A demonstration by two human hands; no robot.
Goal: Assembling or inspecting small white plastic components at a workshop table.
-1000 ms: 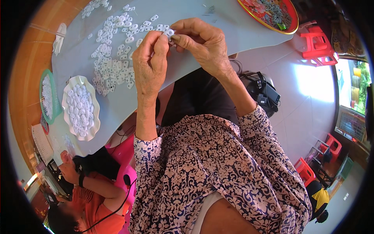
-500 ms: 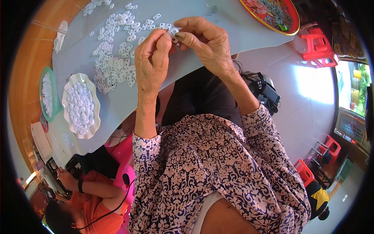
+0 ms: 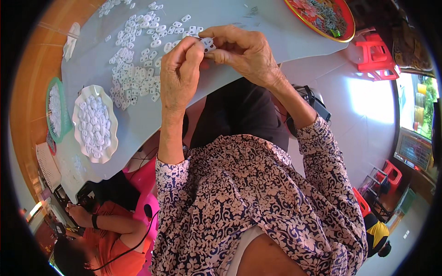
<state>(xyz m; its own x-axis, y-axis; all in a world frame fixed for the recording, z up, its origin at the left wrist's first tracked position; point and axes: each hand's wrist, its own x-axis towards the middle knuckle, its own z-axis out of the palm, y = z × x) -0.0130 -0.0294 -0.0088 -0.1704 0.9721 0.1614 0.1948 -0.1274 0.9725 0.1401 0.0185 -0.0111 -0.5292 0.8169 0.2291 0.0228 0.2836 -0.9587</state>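
Observation:
A small white plastic piece with dark holes (image 3: 208, 44) is pinched above the table's near edge. My left hand (image 3: 180, 76) has its thumb and fingers closed at the piece's left side. My right hand (image 3: 246, 53) grips the same piece from the right, thumb below and index finger above. Just beyond my fingers, loose white two-holed plastic pieces (image 3: 136, 78) lie in a wide spread on the grey table (image 3: 262, 37). Whether my left fingertips hold anything else, such as a thin pin, is hidden.
A scalloped white dish (image 3: 113, 133) holds rounded white pieces, beside a green basket (image 3: 68, 120) of more. At far right sits a red-rimmed tray (image 3: 352, 27) of small metal parts. Red stools (image 3: 375, 57) stand on the floor. Another person in orange (image 3: 119, 244) sits at lower left.
My right hand has turned, and its forearm has swung outward to the right. The pinched piece has tilted, showing its dark holes more plainly. My left hand has hardly moved.

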